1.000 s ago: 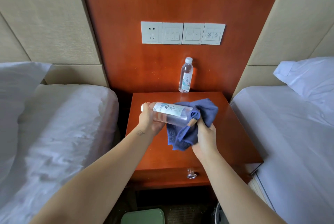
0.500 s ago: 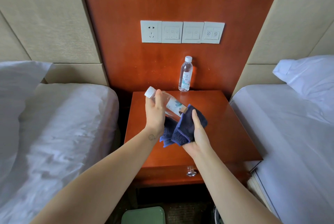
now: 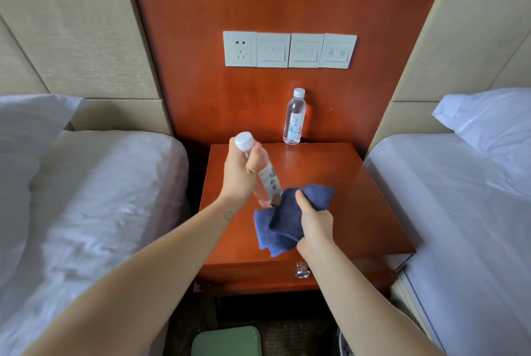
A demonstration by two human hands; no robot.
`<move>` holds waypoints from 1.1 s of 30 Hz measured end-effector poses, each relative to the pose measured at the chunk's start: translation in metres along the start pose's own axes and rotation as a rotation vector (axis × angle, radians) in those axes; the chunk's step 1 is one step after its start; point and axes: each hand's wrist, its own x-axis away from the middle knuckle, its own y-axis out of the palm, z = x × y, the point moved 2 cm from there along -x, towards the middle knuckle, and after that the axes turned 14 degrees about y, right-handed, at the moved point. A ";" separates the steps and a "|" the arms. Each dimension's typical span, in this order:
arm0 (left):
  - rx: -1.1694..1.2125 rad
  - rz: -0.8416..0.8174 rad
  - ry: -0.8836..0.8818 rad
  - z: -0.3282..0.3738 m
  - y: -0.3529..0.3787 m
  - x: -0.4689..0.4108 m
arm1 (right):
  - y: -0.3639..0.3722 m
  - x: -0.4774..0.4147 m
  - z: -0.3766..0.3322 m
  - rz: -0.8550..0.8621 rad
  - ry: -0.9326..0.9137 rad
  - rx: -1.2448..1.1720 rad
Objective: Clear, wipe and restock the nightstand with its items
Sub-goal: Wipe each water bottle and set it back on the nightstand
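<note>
A left bed [image 3: 100,197] and a right bed [image 3: 459,212], both white, are cut off by the frame's side edges. Between them at centre stands a reddish wooden table [image 3: 359,197]. Above it, the right hand [image 3: 316,223] has its grip bunched round a blue cloth [image 3: 287,217]. The left hand [image 3: 238,172] has its grip curled round a tilted water bottle [image 3: 265,180] just under the cap. The cloth meets the bottle's lower end, and the base is hard to make out. A second bottle [image 3: 294,117] stands upright at the table's far edge. A green object [image 3: 227,341] at the bottom edge is cropped and cannot be identified.
</note>
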 end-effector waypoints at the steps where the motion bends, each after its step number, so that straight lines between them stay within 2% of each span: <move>1: -0.026 -0.012 -0.033 -0.002 -0.004 -0.006 | -0.005 0.005 -0.002 -0.021 -0.113 0.024; 4: -0.026 -0.026 -0.136 -0.010 -0.011 -0.013 | -0.006 0.015 -0.005 -0.148 -0.361 0.256; 7: 0.036 -0.068 -0.163 -0.001 -0.004 -0.011 | 0.010 0.019 0.005 -0.341 -0.487 0.556; 9: 0.087 -0.123 -0.182 0.009 0.004 -0.010 | 0.020 0.012 0.012 -0.339 -0.650 0.796; 11: 0.116 -0.163 -0.234 0.014 0.007 -0.010 | 0.027 0.005 0.015 -0.145 -0.863 1.033; 12: 0.127 -0.172 -0.277 0.013 0.008 -0.011 | 0.028 0.005 0.013 0.033 -0.988 1.105; 14: 0.144 -0.180 -0.354 0.013 0.011 -0.012 | 0.031 0.013 0.008 0.381 -1.153 1.120; 15: 0.145 -0.187 -0.377 0.012 0.013 -0.013 | 0.032 0.017 0.004 0.490 -1.185 1.081; 16: 0.140 -0.195 -0.377 0.013 0.015 -0.013 | 0.034 0.022 -0.001 0.515 -1.163 1.063; 17: 0.125 -0.219 -0.353 0.014 0.015 -0.013 | 0.036 0.026 -0.008 0.464 -1.100 1.045; 20: 0.172 -0.295 -0.219 0.023 0.012 -0.009 | 0.035 0.024 -0.030 0.214 -0.752 0.999; 23: 0.294 -0.392 -0.201 0.030 0.004 -0.007 | 0.035 0.023 -0.044 0.082 -0.667 0.991; 26: 0.267 -0.561 -0.198 0.040 0.001 -0.008 | 0.033 0.027 -0.055 -0.289 -0.538 0.815; 28: 0.270 -0.610 -0.204 0.045 0.000 -0.008 | 0.031 0.029 -0.063 -0.476 -0.422 0.692; 30: 0.288 -0.585 -0.163 0.047 0.001 -0.010 | 0.032 0.026 -0.065 -0.520 -0.391 0.600; 33: 0.311 -0.479 -0.151 0.045 0.003 -0.016 | 0.034 0.021 -0.056 -0.482 -0.382 0.565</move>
